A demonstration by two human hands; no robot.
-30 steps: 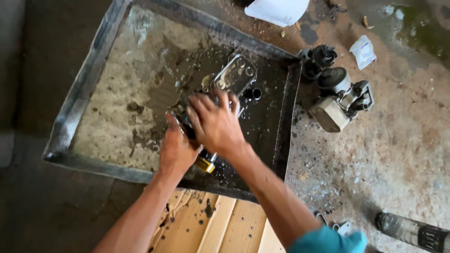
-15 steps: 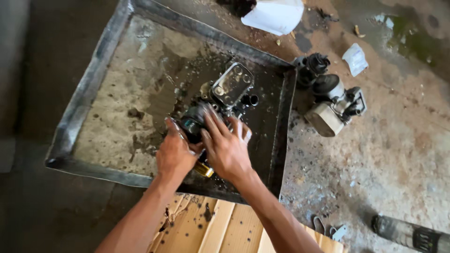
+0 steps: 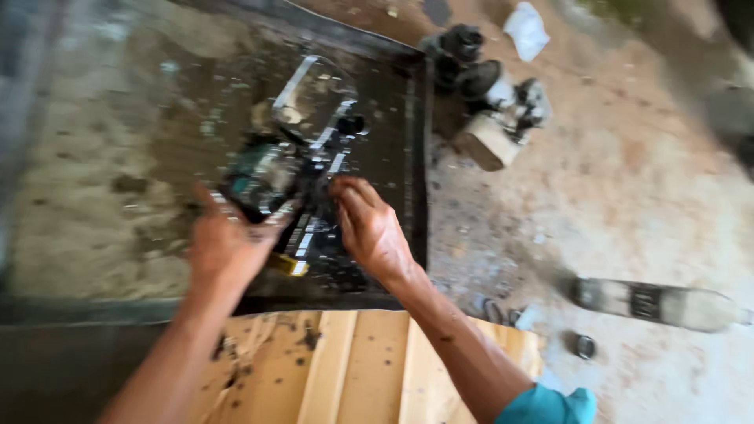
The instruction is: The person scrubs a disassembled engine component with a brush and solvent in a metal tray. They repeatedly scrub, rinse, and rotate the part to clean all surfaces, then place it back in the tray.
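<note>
There is one view only, from a camera on the person's head. It looks steeply down and forward, close above the two hands, onto a shallow metal tray (image 3: 416, 157) on the floor (image 3: 628, 196). The picture is blurred.

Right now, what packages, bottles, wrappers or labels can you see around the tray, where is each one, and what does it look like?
Plastic bottle: lying on its side on the floor to the right of the hands, clear, grimy, with a dark label band.
White wrapper or rag: crumpled on the floor, top, beyond the tray corner; too blurred to tell which.
Cardboard sheet: flat below the tray, tan, oil-spotted.
No screens or signs.
</note>
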